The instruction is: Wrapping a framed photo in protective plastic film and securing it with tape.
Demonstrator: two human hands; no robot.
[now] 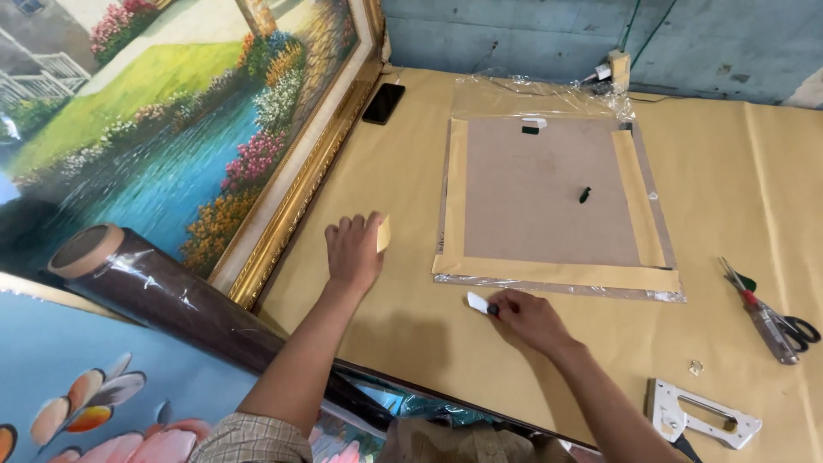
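Observation:
My left hand (353, 250) rests on the brown paper-covered table (386, 343), gripping a tan roll of tape (383, 233) at its fingertips. My right hand (525, 315) lies near the front edge of a flat board (549, 193), pinching a small white piece (477, 302) with a dark end. The board lies face down, wrapped in clear plastic, with tan tape strips along its left, right and front edges. A small dark fitting (585, 195) sits near its middle.
A gold-framed landscape painting (171, 129) leans along the left. A brown roll (163, 291) and a butterfly painting (94, 403) lie in front of it. Scissors (771, 321), a metal staple gun (699, 416), a black phone (383, 103) and a wall plug (615, 69) are also present.

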